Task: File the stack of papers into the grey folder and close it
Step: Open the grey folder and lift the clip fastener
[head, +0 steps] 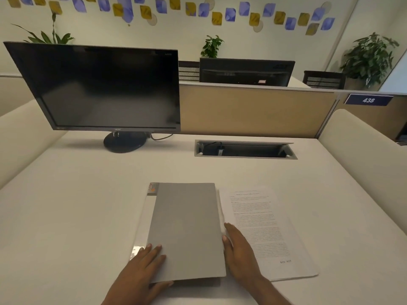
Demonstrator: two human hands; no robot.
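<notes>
Grey folder (186, 232): shut, flat on white desk (77, 194), long axis running away from the person, spine strip at left. Matte cover, plain. Left hand (144, 268) open, fingers spread on near-left corner. Right hand (239, 252) open, fingers against right edge. Stack of papers (262, 230) just beside, right. 1 monitor (99, 89) beyond, cable tray (245, 149) well apart.

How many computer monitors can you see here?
2: one monitor stands on this desk at the back left; a second monitor shows its back beyond the partition. Others may be hidden behind it.
</notes>
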